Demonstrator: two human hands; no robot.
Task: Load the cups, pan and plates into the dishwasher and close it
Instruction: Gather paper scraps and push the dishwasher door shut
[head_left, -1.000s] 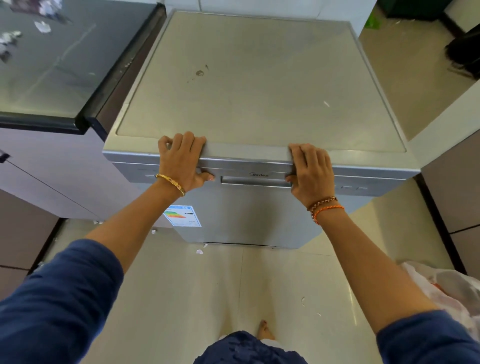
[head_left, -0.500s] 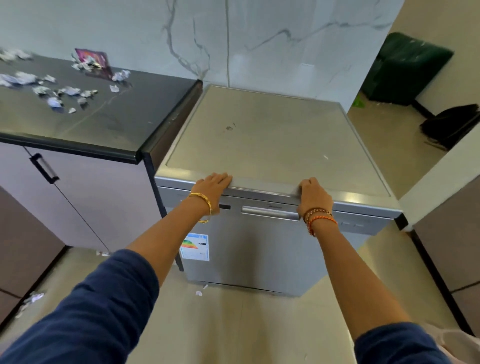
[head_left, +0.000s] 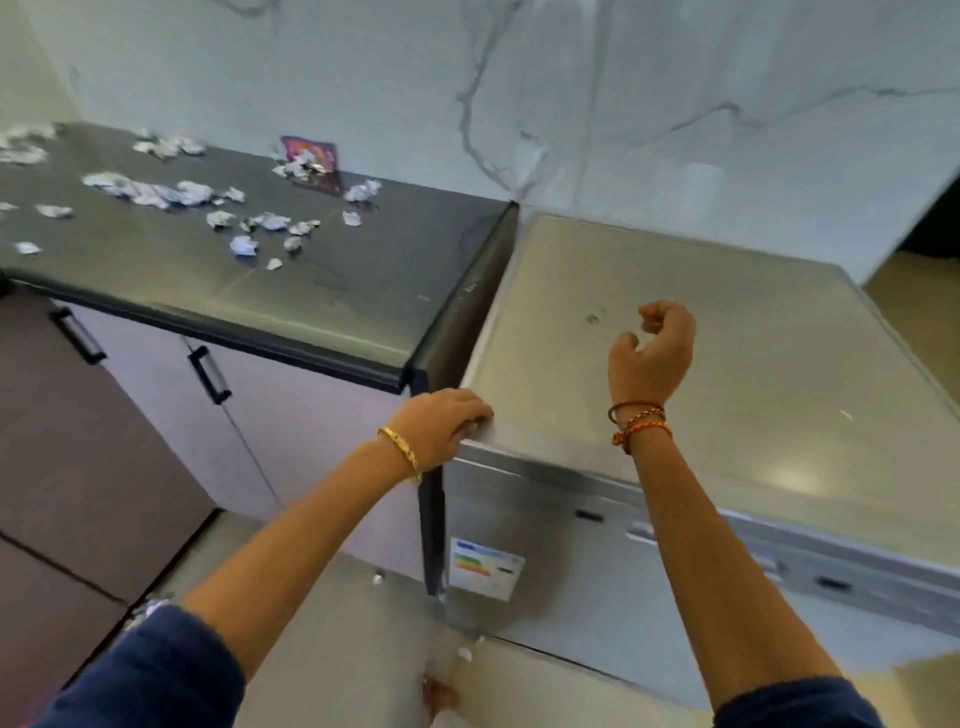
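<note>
- Left hand (head_left: 441, 423) fingers curl over the front left corner of the dishwasher (head_left: 727, 374), grasping its top edge.
- Right hand (head_left: 652, 353) hangs above the top, fingers loosely curled, empty.
- Dishwasher door is closed.
- Dark counter (head_left: 363, 280) beside it carries crumpled paper scraps (head_left: 150, 189); behind it, a marble wall (head_left: 571, 104).

One view only, from a head-worn wide-angle camera. It looks forward and steeply down from standing height, along both outstretched forearms. The dishwasher (head_left: 727, 374) fills the right half, seen from above its front left corner, top panel and door front both visible at close range. The dark desk (head_left: 249, 280) occupies the upper left, receding to the marble wall (head_left: 519, 78) at the frame's top. The floor (head_left: 332, 623) lies at the bottom, directly below the lens. Straight edges bow toward the frame margins. There is no second view, so no shared coverage.
</note>
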